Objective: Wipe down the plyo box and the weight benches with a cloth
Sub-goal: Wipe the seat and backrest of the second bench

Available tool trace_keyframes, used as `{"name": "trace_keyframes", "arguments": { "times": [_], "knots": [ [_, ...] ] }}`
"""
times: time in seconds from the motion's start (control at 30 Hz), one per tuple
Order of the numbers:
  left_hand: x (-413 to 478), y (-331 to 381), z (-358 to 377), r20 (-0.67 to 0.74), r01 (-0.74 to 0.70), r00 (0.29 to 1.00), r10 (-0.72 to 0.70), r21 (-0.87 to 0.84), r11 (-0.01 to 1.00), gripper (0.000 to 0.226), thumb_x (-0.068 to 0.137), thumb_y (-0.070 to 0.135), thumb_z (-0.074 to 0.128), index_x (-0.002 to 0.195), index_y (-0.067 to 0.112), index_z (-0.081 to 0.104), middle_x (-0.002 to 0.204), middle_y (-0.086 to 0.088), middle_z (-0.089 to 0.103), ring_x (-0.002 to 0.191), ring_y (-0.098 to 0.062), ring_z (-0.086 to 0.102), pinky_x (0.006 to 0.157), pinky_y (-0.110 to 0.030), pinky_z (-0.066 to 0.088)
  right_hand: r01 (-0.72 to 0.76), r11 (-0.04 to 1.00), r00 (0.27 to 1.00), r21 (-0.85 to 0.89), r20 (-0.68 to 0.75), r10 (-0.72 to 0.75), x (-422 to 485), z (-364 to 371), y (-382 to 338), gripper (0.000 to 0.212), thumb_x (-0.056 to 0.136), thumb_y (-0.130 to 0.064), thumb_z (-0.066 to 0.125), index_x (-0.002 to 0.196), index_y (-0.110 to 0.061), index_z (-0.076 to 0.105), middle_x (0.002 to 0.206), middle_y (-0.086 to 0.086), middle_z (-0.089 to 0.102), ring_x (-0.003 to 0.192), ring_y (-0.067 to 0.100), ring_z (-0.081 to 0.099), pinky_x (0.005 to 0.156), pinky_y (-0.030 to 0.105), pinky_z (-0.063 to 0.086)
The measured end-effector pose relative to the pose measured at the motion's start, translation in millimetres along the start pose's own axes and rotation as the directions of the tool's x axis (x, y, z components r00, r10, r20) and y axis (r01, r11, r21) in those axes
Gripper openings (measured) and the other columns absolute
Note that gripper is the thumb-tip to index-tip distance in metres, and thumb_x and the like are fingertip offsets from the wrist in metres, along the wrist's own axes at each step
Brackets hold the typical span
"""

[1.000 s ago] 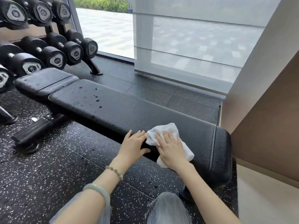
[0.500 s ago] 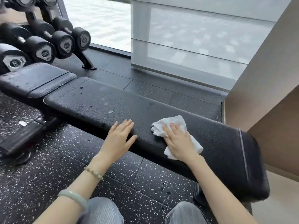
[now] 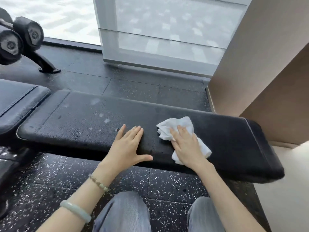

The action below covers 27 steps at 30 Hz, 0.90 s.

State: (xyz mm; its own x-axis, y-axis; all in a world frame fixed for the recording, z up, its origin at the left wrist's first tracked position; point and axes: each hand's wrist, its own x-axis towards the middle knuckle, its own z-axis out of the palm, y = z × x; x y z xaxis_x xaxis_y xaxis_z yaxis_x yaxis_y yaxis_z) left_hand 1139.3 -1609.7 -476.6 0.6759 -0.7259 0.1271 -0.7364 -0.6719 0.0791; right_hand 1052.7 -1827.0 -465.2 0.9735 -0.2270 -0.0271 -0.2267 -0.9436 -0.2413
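Observation:
A long black padded weight bench (image 3: 83, 124) runs across the view, its back pad wet with droplets and smears on the left half. My right hand (image 3: 187, 146) presses flat on a crumpled white cloth (image 3: 177, 128) lying on the pad right of centre. My left hand (image 3: 128, 146) rests flat on the pad's near edge, fingers straight and thumb spread, a short gap left of the cloth. The bench's separate seat pad (image 3: 18, 101) lies at the far left.
Black dumbbells (image 3: 20, 39) on a rack stand at the upper left, the rack's foot (image 3: 48, 67) on the speckled rubber floor. A window with a roller blind (image 3: 167, 36) is behind the bench. A beige wall (image 3: 260, 64) stands close to the bench's right end. My knees are below.
My view has moved right and closer to the bench. The right hand with the cloth has slid left along the pad towards the wet patch, and the left hand has shifted left along the edge.

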Motion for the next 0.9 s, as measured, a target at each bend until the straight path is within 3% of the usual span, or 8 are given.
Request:
{"name": "trace_keyframes", "arguments": {
  "times": [0.13,0.2,0.3,0.4,0.53,0.7,0.83,0.9],
  "knots": [
    [4,-10,-11,0.084,-0.055,0.995,0.054,0.013,0.998,0.124,0.06,0.09,0.019,0.149,0.005,0.015,0.157,-0.008,0.014,0.145,-0.017,0.009,0.114,-0.041,-0.012,-0.065,0.997,0.997,0.03,0.042,0.064,25,-3,7,0.048,0.103,-0.031,0.028,0.15,-0.03,0.02,0.159,0.003,0.011,0.146,0.019,0.005,0.113,0.046,0.01],
    [4,-10,-12,0.133,-0.073,0.989,0.07,0.019,0.997,0.118,0.067,0.084,0.036,0.15,0.005,0.006,0.158,-0.006,0.003,0.145,-0.018,0.001,0.116,-0.043,-0.01,-0.127,0.991,0.991,-0.037,0.037,0.129,71,-7,19,0.048,0.101,-0.032,0.028,0.149,-0.028,0.021,0.157,0.005,0.017,0.144,0.021,0.012,0.111,0.049,0.02],
    [4,-13,-11,0.149,-0.102,0.984,0.097,0.027,0.994,0.119,0.058,0.075,0.063,0.144,-0.001,0.031,0.151,-0.015,0.029,0.141,-0.024,0.026,0.117,-0.044,0.004,-0.229,0.971,0.973,-0.067,0.03,0.231,117,-9,24,0.047,0.101,-0.035,0.026,0.147,-0.03,0.024,0.154,0.004,0.022,0.141,0.021,0.018,0.108,0.051,0.023],
    [6,-15,-10,0.209,-0.113,0.972,0.112,-0.005,0.994,0.12,0.036,0.077,0.071,0.125,-0.003,0.057,0.13,-0.016,0.057,0.12,-0.027,0.055,0.106,-0.045,0.02,-0.245,0.966,0.969,-0.083,0.02,0.248,109,-7,15,0.047,0.101,-0.034,0.026,0.148,-0.029,0.023,0.156,0.003,0.018,0.143,0.021,0.015,0.111,0.049,0.017],
    [7,-15,-8,0.19,-0.098,0.976,0.105,-0.044,0.994,0.119,0.031,0.072,0.076,0.122,-0.002,0.059,0.126,-0.015,0.06,0.117,-0.027,0.058,0.107,-0.045,0.019,-0.288,0.957,0.958,0.018,-0.007,0.288,33,1,-10,0.047,0.101,-0.034,0.023,0.148,-0.03,0.023,0.158,0.001,0.012,0.145,0.018,0.006,0.114,0.046,0.007],
    [8,-15,-9,0.179,-0.107,0.977,0.113,-0.045,0.993,0.116,0.028,0.065,0.082,0.117,-0.006,0.061,0.12,-0.02,0.062,0.111,-0.03,0.061,0.107,-0.047,0.02,-0.257,0.966,0.966,0.016,0.029,0.256,-26,10,-41,0.078,0.079,-0.052,-0.009,0.15,-0.032,0.016,0.159,-0.001,0.004,0.146,0.016,-0.001,0.115,0.043,-0.001],
    [8,-17,-14,0.208,-0.108,0.971,0.116,-0.05,0.993,0.114,0.028,0.064,0.082,0.115,-0.006,0.062,0.12,-0.02,0.062,0.111,-0.03,0.061,0.108,-0.047,0.019,-0.245,0.969,0.966,0.025,0.094,0.242,2,6,-35,0.077,0.08,-0.056,-0.009,0.15,-0.034,0.014,0.16,-0.001,0.0,0.146,0.015,-0.005,0.115,0.045,-0.001],
    [9,-17,-17,0.231,-0.094,0.967,0.105,-0.058,0.994,0.115,0.027,0.065,0.083,0.115,-0.006,0.062,0.12,-0.019,0.063,0.112,-0.029,0.06,0.108,-0.048,0.018,-0.237,0.971,0.964,0.011,0.125,0.234,23,3,-31,0.061,0.093,-0.052,0.005,0.15,-0.033,0.014,0.16,0.0,-0.001,0.146,0.016,-0.004,0.114,0.045,-0.001]
  ]
}}
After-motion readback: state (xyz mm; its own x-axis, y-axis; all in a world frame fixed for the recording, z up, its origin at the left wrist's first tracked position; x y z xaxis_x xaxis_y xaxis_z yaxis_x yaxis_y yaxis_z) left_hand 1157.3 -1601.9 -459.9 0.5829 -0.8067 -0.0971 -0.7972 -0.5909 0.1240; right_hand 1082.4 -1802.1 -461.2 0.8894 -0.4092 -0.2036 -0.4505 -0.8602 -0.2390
